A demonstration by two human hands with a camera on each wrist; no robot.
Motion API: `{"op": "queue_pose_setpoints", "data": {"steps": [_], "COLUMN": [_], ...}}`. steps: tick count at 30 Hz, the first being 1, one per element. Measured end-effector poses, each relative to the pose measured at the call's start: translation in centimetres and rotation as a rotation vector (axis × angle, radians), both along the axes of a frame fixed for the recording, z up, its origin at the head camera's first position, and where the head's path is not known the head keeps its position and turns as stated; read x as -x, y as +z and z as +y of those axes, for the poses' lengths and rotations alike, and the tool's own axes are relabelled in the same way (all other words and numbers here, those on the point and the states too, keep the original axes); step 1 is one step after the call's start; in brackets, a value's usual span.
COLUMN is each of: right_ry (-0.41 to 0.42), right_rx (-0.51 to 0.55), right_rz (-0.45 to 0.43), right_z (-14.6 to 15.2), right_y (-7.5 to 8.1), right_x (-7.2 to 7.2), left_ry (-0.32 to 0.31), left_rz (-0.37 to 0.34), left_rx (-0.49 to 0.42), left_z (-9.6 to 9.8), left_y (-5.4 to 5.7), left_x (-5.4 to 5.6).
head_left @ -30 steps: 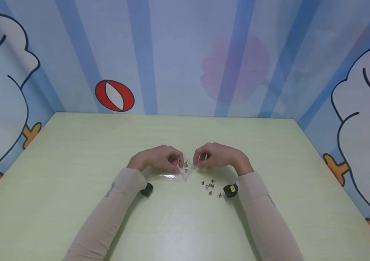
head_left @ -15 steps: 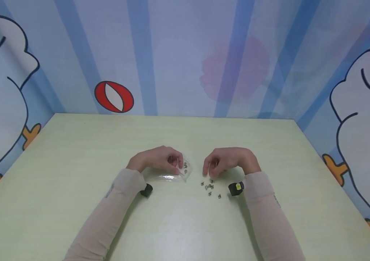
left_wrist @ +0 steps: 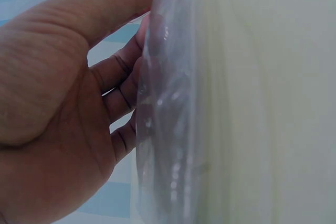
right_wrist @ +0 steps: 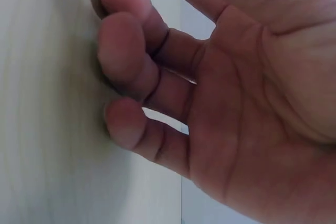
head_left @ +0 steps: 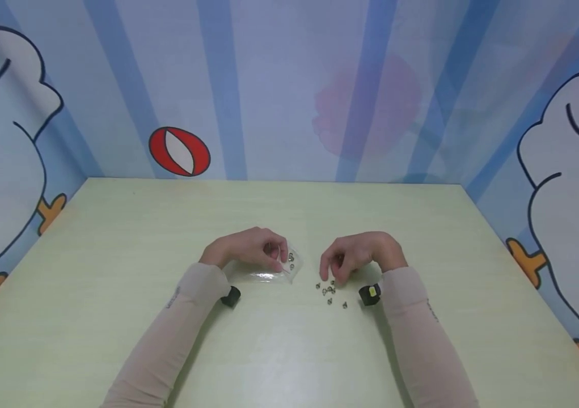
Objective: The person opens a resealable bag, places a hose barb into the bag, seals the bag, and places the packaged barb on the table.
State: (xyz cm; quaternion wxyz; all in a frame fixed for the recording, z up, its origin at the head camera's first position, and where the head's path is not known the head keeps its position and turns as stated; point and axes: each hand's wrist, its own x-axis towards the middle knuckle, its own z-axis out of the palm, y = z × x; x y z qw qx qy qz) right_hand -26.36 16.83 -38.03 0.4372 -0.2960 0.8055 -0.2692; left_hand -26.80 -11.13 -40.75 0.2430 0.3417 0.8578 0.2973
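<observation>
In the head view, my left hand [head_left: 250,248] pinches the edge of a clear plastic bag [head_left: 269,277] lying on the table. A few small metal screws [head_left: 291,258] show through its right end. The left wrist view has the crinkled bag [left_wrist: 168,103] against the fingers, with the thumb tip hidden. My right hand [head_left: 360,252] reaches down over a loose group of small screws [head_left: 329,290], thumb and forefinger apart around the rear of the group. In the right wrist view, the other fingers [right_wrist: 122,48] bend loosely near the tabletop; no screw shows there.
The pale table [head_left: 279,351] has a back edge against a blue striped cloth wall [head_left: 279,85] printed with cartoon figures. A single screw [head_left: 345,305] lies apart, toward the right wrist. Black wrist cameras [head_left: 369,294] hang low beside both cuffs.
My right hand has moved from beside the bag, rightward and toward me, down to the loose screws. The left hand and bag have stayed in place.
</observation>
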Motion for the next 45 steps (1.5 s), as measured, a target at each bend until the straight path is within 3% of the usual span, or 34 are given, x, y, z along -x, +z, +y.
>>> {"op": "queue_pose_setpoints", "data": {"steps": [13, 21, 34, 45], "right_ry": [-0.028, -0.079, -0.071, -0.078], "right_rx": [-0.090, -0.076, 0.018, 0.099], "right_rz": [0.097, 0.099, 0.174, 0.370], "right_z": [-1.0, -1.0, -1.1, -1.8], "right_y": [-0.1, -0.5, -0.5, -0.3], "right_x": [-0.1, -0.3, -0.2, 0.3], "left_ry": [0.008, 0.004, -0.008, -0.018], "left_rz": [0.001, -0.010, -0.007, 0.028], "left_rx": [0.003, -0.003, -0.006, 0.026], "left_z": [-0.2, 0.0, 0.2, 0.3], "left_y": [0.0, -0.3, -0.4, -0.2], "left_x": [0.1, -0.2, -0.1, 0.2]}}
